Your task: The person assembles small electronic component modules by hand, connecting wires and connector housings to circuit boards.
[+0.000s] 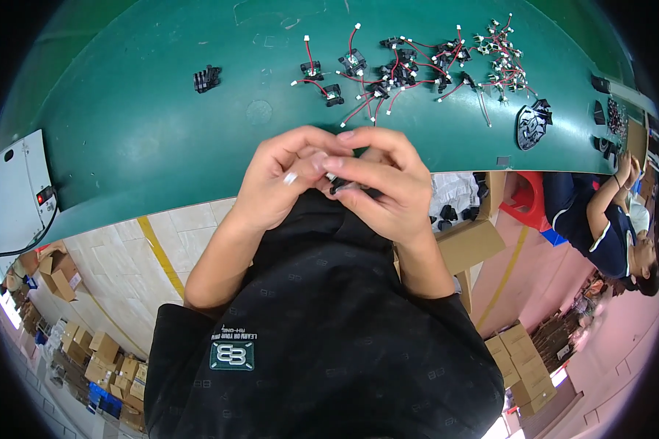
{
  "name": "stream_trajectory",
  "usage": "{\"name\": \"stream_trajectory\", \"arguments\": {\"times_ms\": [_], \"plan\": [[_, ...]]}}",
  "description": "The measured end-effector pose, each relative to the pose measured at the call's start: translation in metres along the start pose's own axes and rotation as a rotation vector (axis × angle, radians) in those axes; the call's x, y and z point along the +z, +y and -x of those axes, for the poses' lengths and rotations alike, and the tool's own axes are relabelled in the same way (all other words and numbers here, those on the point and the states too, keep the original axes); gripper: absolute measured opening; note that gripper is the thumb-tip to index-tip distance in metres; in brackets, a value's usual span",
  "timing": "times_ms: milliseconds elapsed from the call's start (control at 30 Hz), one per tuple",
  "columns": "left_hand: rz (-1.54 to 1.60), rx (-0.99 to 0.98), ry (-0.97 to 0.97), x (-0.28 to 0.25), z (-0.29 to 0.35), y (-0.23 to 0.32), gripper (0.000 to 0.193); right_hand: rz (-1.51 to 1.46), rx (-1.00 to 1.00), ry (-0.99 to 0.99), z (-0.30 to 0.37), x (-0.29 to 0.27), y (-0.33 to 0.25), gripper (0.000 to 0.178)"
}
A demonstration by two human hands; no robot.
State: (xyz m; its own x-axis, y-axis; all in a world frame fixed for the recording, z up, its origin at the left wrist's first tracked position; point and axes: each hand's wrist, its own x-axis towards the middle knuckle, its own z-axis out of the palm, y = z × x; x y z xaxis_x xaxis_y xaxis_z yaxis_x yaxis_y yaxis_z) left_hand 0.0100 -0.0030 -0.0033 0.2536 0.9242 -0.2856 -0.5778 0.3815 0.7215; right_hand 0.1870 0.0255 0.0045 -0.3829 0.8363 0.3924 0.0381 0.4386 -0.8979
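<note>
Right at the middle of the bench's (161,146) near edge, 2 bare hands meet over a small black part (336,186). The right hand (388,175) has its thumb and forefinger pinched narrow on that part, while the left hand (282,172) curls in from the other side, fingertips bunched close to the right forefinger. Whether the left fingers grip the part too, I cannot tell (they overlap and blur there). A small white piece (291,178) shows against the left hand.

Beyond the hands, toward the far edge, 3 black modules (333,95) with red and dark leads lie loosely spaced. To their right is a tangled heap of wired black parts (399,71), and further along toward the far right corner, a spread of white connectors (501,66) on red and dark leads. A black molded shell (532,126) sits nearer the right end. Well apart on the left half lies a separate black piece (207,79), and a white box (18,197) with a red switch stands at the left end. Past the right end, a co-worker (600,219) has both hands raised near the bench.
</note>
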Motion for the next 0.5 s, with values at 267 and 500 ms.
{"name": "stream_trajectory", "arguments": {"times_ms": [267,500], "plan": [[0.062,-0.042,-0.183,-0.007,0.004,-0.005,0.019,-0.101,0.095,-0.18,0.002,-0.01,-0.005,0.043],[0.098,-0.089,-0.183,-0.006,0.007,-0.011,0.018,-0.01,0.176,-0.302,-0.005,-0.025,-0.022,0.05]]}}
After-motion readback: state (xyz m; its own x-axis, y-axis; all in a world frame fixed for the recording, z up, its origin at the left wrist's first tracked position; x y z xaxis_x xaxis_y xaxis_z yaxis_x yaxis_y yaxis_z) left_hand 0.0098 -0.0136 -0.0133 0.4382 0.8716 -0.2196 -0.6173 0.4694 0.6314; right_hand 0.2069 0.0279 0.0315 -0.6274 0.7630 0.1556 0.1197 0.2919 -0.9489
